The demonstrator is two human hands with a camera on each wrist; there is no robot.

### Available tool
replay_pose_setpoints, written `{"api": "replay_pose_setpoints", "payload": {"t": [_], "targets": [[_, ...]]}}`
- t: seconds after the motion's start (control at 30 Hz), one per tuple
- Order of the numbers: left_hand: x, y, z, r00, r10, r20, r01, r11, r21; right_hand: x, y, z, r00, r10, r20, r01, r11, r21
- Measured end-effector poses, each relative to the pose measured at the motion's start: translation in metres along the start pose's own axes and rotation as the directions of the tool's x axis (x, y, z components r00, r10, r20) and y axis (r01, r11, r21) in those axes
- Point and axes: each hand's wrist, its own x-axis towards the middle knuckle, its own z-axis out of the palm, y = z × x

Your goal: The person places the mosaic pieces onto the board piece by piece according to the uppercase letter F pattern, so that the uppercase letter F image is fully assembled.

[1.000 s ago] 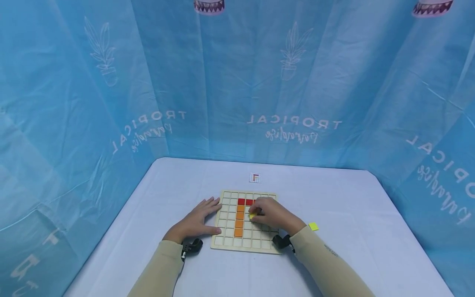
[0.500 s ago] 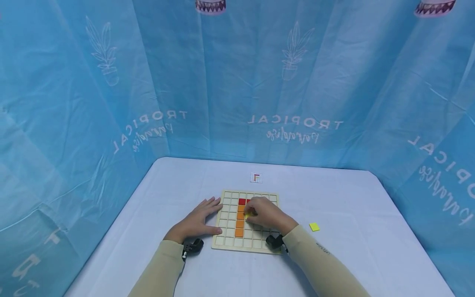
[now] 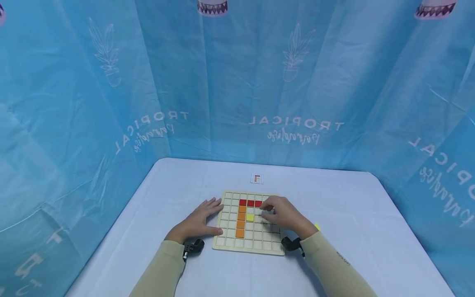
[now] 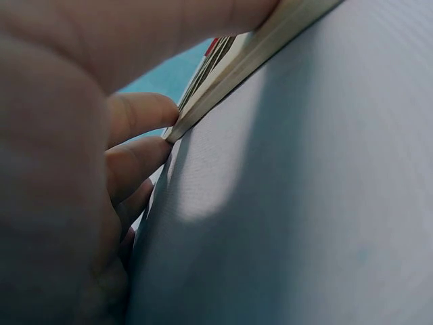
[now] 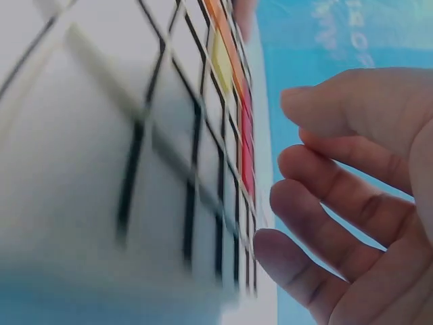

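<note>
A wooden grid board (image 3: pixel 248 244) lies on the white table. Red tiles (image 3: pixel 250 203) fill part of its second row, and orange tiles (image 3: pixel 240 225) run down one column. A yellow tile (image 3: pixel 250 217) sits in a cell beside the orange column, seen edge-on as yellow tile (image 5: pixel 220 59) in the right wrist view. My right hand (image 3: pixel 283 214) hovers over the board's right half with loosely curled fingers (image 5: pixel 318 217), holding nothing. My left hand (image 3: pixel 198 220) lies flat on the table, fingertips (image 4: pixel 139 159) against the board's left edge (image 4: pixel 223 81).
A small pattern card (image 3: pixel 256 179) lies beyond the board. Another yellow tile (image 3: pixel 317 227) peeks out beside my right wrist. Blue printed curtains (image 3: pixel 237 82) enclose the table on three sides.
My right hand set the yellow tile into a cell next to the orange column, let go, and drew back to the right. The left hand stayed put.
</note>
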Motion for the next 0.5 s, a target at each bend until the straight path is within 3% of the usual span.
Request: {"api": "replay_pose_setpoints", "payload": {"t": [0.27,0.37,0.5], "targets": [[0.0,0.002,0.001,1.0,-0.018,-0.002,0.018,1.0,0.007,-0.05,0.046,-0.038,0.978,0.137,-0.157,-0.127,0.989,0.071],[0.0,0.003,0.001,1.0,-0.027,0.001,0.027,1.0,0.0,-0.072,0.064,-0.049,0.973,0.183,-0.141,-0.17,0.98,0.099],[0.0,0.003,0.002,0.999,-0.035,0.0,0.035,0.999,-0.002,-0.097,0.081,-0.061,0.966,0.253,-0.059,-0.242,0.959,0.146]]}}
